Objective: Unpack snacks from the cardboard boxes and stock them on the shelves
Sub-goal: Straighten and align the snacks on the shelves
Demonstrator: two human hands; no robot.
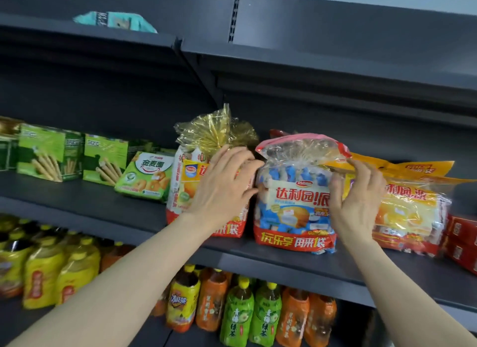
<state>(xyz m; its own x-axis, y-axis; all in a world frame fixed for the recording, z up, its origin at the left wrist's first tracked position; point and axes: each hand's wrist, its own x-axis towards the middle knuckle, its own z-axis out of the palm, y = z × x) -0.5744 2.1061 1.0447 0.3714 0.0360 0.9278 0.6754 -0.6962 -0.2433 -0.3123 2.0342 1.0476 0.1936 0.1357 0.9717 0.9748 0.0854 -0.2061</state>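
Middle shelf point(77, 191), snack row, one blue bag point(294, 199) being seated. The bag stands upright on the shelf between the two hands, its red base near the front lip and its clear top flopped over to the right. Left hand point(224, 181): fingers spread and only loosely bent, fingertips at the bag's left flank, palm lying over the front of the gold-topped bag point(206, 171) directly behind it; it holds nothing, and judged to be steadying both packs so they stay separate and upright. Right hand point(358, 197): fingers extended along the bag's right flank, thumb raised toward the edge of the orange bag point(407, 204) lying just beyond it; no clear pinch is visible, so it reads as a flat press, not a grip. Judged purpose: both palms square the soft bag into the gap between its neighbours, label outward, matching the facing of the row. Left of the left hand: a tilted green pack point(144, 176) and green stick boxes point(49, 153), upright. Past the right hand, at the frame edge: red boxes point(462, 240). Below both forearms: bottles point(237, 310) on the lower shelf. Above the left hand: a teal packet point(116, 21) on the top shelf. No cardboard box in view.
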